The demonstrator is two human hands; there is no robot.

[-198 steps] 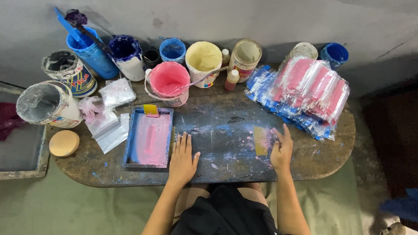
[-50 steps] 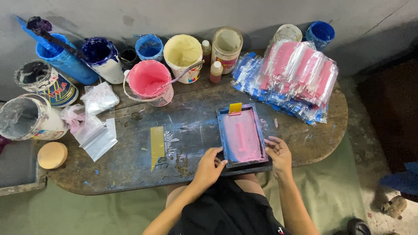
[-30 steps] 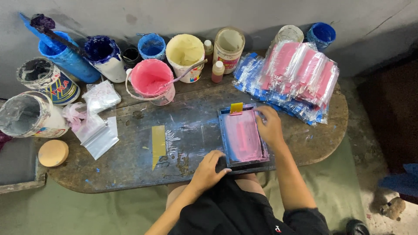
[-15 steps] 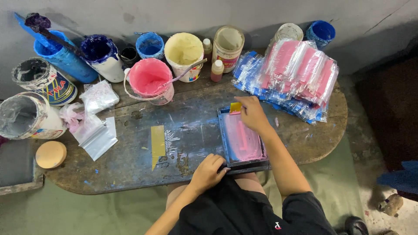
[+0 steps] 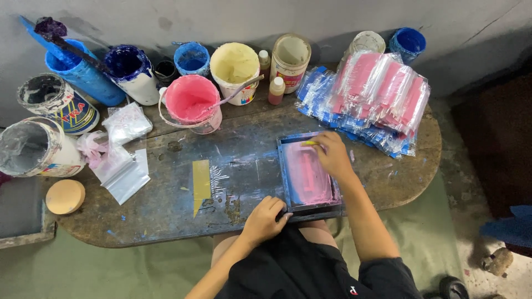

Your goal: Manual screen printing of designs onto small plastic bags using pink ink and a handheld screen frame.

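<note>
Screen frame [image 5: 307, 173], blue-edged and smeared with pink ink, lies flat near the front edge of our round, paint-stained table [image 5: 388, 182], just right of the middle. Our right hand [image 5: 331, 155] reaches over its far end, the fingers closed around a small yellow squeegee [image 5: 309, 143] that rests at the top of the pink mesh. Our left hand [image 5: 264, 220] presses down on the frame's near left corner, fingers curled over the edge and holding it against the tabletop.

Just left of the frame we see a yellow strip [image 5: 200, 182] lying on the table with a clear plastic piece [image 5: 221, 180] beside it. Behind the frame stands a pink paint bucket [image 5: 191, 102] with a stick leaning in it, next to a cream-coloured bucket [image 5: 235, 65] and two small bottles [image 5: 275, 90]. Further left are a dark blue tub [image 5: 129, 69] and a light blue one [image 5: 191, 58]. At the far right a stack of pink packets in clear wrappers [image 5: 382, 91] rests on the table, well apart from our hands. Crumpled plastic bags [image 5: 119, 160] and a round tan lid [image 5: 65, 196] sit at the left end.
</note>
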